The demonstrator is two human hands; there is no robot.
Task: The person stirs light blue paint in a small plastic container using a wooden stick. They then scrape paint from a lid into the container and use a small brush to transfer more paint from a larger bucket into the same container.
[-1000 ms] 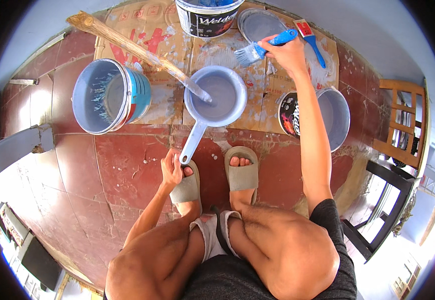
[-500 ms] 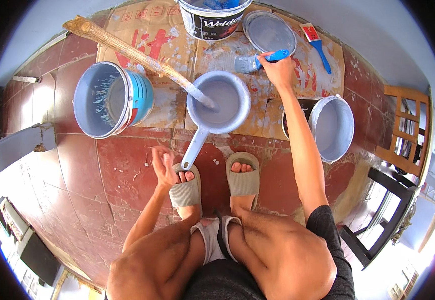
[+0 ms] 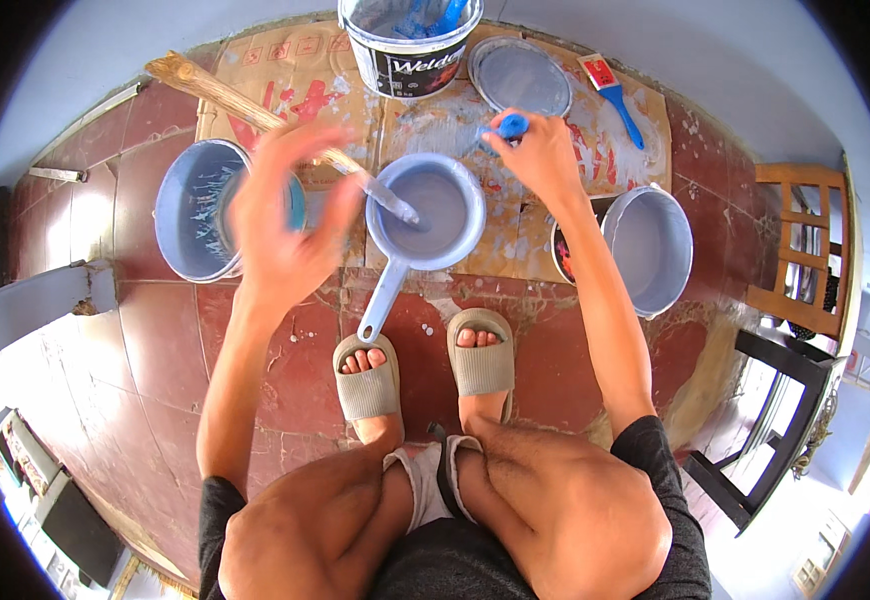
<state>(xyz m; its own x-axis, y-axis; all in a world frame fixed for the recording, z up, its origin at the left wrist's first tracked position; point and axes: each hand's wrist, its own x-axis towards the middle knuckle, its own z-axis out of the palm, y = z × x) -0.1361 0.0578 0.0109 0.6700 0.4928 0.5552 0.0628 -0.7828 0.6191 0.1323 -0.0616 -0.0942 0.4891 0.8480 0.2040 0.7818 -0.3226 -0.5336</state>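
My right hand (image 3: 547,158) grips a blue-handled paintbrush (image 3: 512,127) above the cardboard, just beyond the dipper; its bristles are mostly hidden. My left hand (image 3: 285,225), blurred by motion, is raised over the left bucket and the stick with thumb and fingers apart, holding nothing. A pale blue long-handled dipper (image 3: 387,295) holds greyish-blue paint. The paint-coated end of a wooden stick (image 3: 220,95) dips into it, while part of the stick is behind my left hand. On the left, a paint-smeared bucket (image 3: 177,215) lies tilted, partly covered by that hand.
Stained cardboard (image 3: 300,65) covers the tiled floor. At the back stand a black-and-white paint bucket (image 3: 405,68), a round lid (image 3: 520,78) and a second paintbrush (image 3: 617,100). A tipped bucket (image 3: 652,245) lies at right. Wooden chairs (image 3: 800,255) stand beyond it.
My left hand has risen from beside the dipper handle to over the left bucket and stick. My right hand, still holding the paintbrush, has moved slightly left and nearer, and the brush has turned.
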